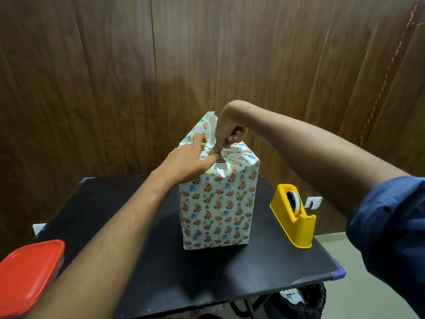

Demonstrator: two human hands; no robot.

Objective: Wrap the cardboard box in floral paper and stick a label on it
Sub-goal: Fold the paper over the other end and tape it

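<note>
A tall box covered in white floral paper stands upright in the middle of the black table. At its top the paper's end flaps are loose and partly folded; one flap sticks up at the far left. My left hand lies on the top left edge, fingers curled round a fold of the paper. From above, my right hand reaches down, its thumb and curled fingers pinching the paper at the middle of the top. No label is in view.
A yellow tape dispenser with a roll of tape stands right of the box. A red-lidded container sits at the table's near left corner. A wood-panelled wall rises behind. A black-lined bin is under the table's right edge.
</note>
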